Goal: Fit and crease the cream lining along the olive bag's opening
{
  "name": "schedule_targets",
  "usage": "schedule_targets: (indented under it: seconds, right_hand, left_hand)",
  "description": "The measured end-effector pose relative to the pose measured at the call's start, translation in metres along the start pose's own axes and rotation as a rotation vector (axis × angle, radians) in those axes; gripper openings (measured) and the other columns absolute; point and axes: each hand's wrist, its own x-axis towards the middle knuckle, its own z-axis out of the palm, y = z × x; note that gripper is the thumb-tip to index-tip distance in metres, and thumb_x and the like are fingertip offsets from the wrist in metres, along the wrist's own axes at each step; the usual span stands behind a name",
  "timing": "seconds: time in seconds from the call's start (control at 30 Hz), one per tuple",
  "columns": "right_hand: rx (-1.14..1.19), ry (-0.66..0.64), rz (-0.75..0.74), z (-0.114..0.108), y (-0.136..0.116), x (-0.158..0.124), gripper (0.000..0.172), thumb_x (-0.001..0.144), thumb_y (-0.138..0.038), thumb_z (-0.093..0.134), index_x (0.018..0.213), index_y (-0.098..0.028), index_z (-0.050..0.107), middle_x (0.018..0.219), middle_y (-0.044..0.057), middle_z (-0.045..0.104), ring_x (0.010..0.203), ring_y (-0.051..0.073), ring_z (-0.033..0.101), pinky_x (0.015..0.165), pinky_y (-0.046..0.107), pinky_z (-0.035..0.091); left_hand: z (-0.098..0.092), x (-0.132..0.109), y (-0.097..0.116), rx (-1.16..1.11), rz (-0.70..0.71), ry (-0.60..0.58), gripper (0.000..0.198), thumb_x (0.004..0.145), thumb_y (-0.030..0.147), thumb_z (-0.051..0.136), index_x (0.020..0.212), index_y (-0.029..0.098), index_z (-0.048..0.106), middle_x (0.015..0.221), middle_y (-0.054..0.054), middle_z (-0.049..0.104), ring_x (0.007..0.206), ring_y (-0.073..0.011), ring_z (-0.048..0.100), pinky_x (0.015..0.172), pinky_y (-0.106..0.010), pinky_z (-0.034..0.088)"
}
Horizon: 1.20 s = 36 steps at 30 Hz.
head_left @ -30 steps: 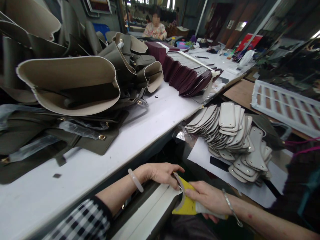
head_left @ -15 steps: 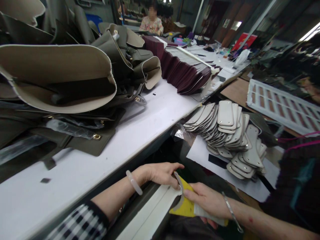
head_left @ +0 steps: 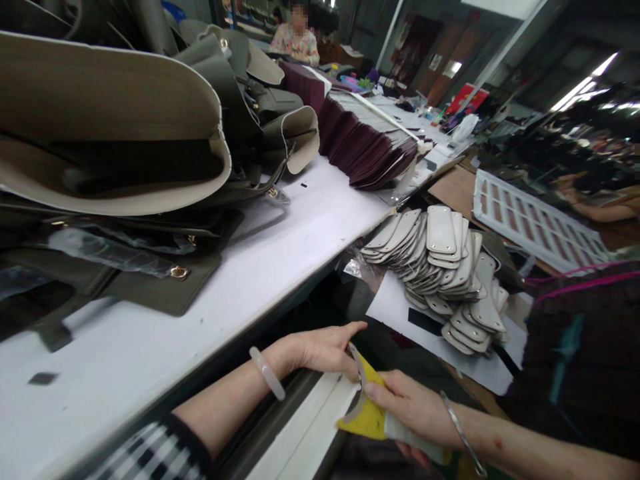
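My left hand (head_left: pixel 325 350) is closed at the far end of a long off-white strip (head_left: pixel 305 427), thumb pressed near its edge, index finger pointing out. My right hand (head_left: pixel 400 403) grips a yellow piece (head_left: pixel 367 417) with a curved grey edge, which meets the strip's end by my left fingertips. A whitish sheet shows under my right palm. What lies beneath my left fingers is partly hidden. Just beyond both hands lies a pile of light grey pieces with metal studs (head_left: pixel 445 267).
Dark olive bags (head_left: pixel 165 280) with tan linings crowd the white table (head_left: pixel 270 267) at left. Behind them stands a row of maroon pieces (head_left: pixel 365 147). A white slatted rack (head_left: pixel 535 220) is at right. One person (head_left: pixel 297 40) sits at the back; another person's arm (head_left: pixel 600 210) shows at far right.
The view has shifted a little, and the surroundings at right appear further left. Both hands keep nearly the same hold at the strip's end and on the yellow piece.
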Motion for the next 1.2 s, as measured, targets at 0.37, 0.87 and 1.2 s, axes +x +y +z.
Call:
schedule_targets:
  seconds: [0.37,0.87,1.2]
  right_hand:
    - [0.142,-0.018,-0.048,0.017,0.002,0.01,0.06,0.09,-0.074,0.038,0.1,-0.016,0.045,0.049,0.002,0.056,0.03,0.014,0.048,0.029,0.016,0.037]
    - [0.272,0.107,-0.178,0.093,0.013,0.005,0.09,0.066,-0.098,0.037,0.075,-0.011,0.059,0.057,0.011,0.058,0.047,0.015,0.054,0.041,0.02,0.038]
    - [0.375,0.616,-0.427,0.054,0.021,-0.001,0.07,0.077,-0.087,0.049,0.072,-0.017,0.05,0.055,-0.001,0.045,0.05,0.011,0.042,0.05,0.024,0.034]
  left_hand:
    - [0.008,0.002,-0.004,-0.18,0.068,0.049,0.103,0.067,0.023,0.071,0.153,0.016,0.016,0.098,-0.007,0.068,0.087,-0.0215,0.062,0.077,-0.032,0.048]
    - [0.03,-0.046,0.006,-0.268,0.117,0.462,0.056,0.091,0.051,0.055,0.133,0.014,0.053,0.128,-0.01,0.062,0.119,-0.0239,0.055,0.104,-0.037,0.04]
    - [0.056,-0.076,-0.007,-0.133,0.031,0.511,0.056,0.096,0.056,0.046,0.138,0.02,0.055,0.133,-0.004,0.061,0.12,-0.0252,0.056,0.109,-0.038,0.04]
